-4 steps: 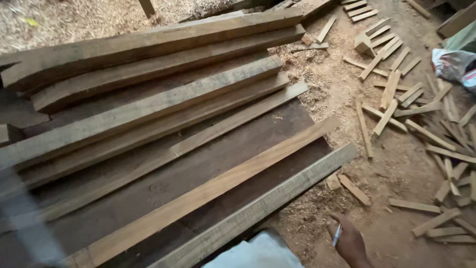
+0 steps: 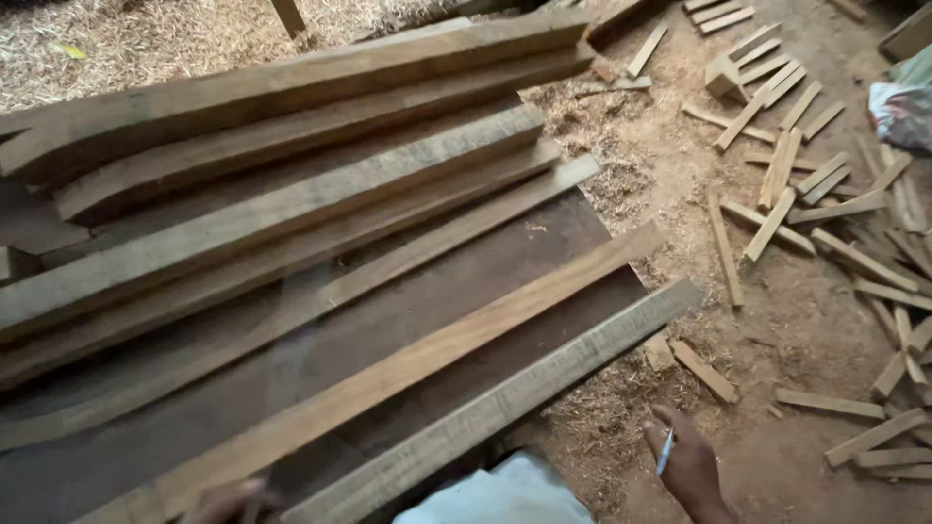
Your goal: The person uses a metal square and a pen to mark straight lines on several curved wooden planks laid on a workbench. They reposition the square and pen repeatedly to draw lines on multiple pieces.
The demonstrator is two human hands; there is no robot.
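Holding a slim blue-and-white pen [image 2: 666, 452] pinched in our right hand [image 2: 691, 466], we hover over sawdust; our blurred left hand [image 2: 225, 501], grip unclear, touches the long pale-brown wooden plank [image 2: 408, 367] running diagonally up-right between both hands.

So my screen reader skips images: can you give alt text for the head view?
Long rough-sawn planks lie stacked over a sawdust floor. The right hand holds a pen; the left hand rests blurred by the orange-brown plank. Short offcuts scatter right.
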